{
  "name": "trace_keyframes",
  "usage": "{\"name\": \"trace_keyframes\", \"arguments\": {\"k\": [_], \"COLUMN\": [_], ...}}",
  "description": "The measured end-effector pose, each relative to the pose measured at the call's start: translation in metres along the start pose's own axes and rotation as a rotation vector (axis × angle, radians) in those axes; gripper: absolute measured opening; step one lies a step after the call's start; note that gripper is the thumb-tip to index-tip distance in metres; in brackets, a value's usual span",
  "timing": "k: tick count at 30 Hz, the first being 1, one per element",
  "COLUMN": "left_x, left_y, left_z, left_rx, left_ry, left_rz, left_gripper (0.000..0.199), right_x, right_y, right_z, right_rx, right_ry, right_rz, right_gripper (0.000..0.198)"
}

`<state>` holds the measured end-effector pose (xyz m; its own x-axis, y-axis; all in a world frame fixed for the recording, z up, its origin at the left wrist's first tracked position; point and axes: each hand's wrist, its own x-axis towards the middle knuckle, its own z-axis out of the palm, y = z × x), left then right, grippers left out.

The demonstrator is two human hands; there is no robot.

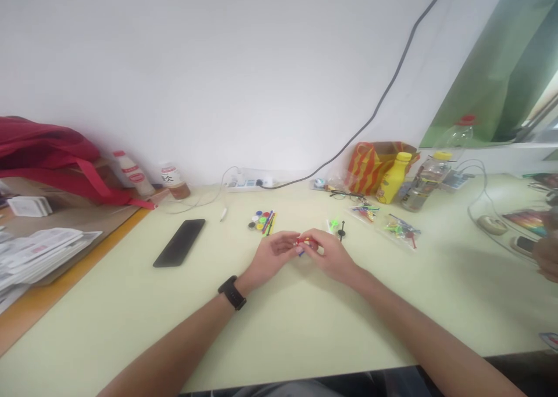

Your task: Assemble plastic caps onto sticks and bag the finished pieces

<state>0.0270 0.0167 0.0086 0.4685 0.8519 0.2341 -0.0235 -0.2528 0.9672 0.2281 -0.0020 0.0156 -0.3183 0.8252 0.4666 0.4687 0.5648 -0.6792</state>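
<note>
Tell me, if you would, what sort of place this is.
Probably a shared desk in an office or workroom, judging by the power strip near the wall, the stacked papers at the left, and another person's hand at the right edge.

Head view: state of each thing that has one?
Right hand, pinching small red piece
Left hand, fingers curled at it, grip unclear
Phone, flat, screen dark
Yellow bottle, capped
Clear labelled bottle, yellow cap on
Clear bottle, red cap on
White bottle, red cap on
Power strip, black plug in
Watch, on left wrist
</note>
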Motion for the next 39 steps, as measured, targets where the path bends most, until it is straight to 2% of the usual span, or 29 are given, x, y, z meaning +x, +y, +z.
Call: {"name": "trace_keyframes", "arguments": {"k": [4,9,15,18,23,29,35,39], "left_x": [0.002,0.003,0.004,0.004,0.002,0.001,-0.001,-0.003], "left_y": [-0.002,-0.003,-0.003,-0.002,0.002,0.002,0.001,0.003], "left_z": [-0.004,-0.008,-0.006,-0.006,-0.005,-0.002,-0.002,-0.002], "left_rx": [-0.11,-0.092,-0.102,-0.103,-0.071,-0.047,0.019,0.141], "left_ry": [0.056,0.133,0.165,0.159,0.117,0.083,0.109,0.13], "left_rz": [-0.039,-0.063,-0.081,-0.071,-0.029,-0.008,0.047,0.139], "left_gripper": [0.036,0.041,0.039,0.038,0.035,0.037,0.03,0.026], "right_x": [-0.001,0.003,0.002,0.001,0.0,-0.004,-0.004,-0.003], "right_y": [0.001,0.007,0.008,0.003,-0.006,-0.002,0.0,0.004], "right_z": [-0.002,-0.006,-0.006,-0.005,-0.002,0.007,0.007,0.004], "right_rx": [0.08,0.088,0.124,0.162,0.158,0.252,0.177,0.123], "right_ry": [-0.014,0.052,0.057,0.058,0.035,0.001,0.066,0.055], "right_rz": [0.058,0.036,0.068,0.074,-0.011,0.034,0.025,0.058], "right_gripper": [0.019,0.03,0.039,0.033,0.033,0.037,0.028,0.022]}}
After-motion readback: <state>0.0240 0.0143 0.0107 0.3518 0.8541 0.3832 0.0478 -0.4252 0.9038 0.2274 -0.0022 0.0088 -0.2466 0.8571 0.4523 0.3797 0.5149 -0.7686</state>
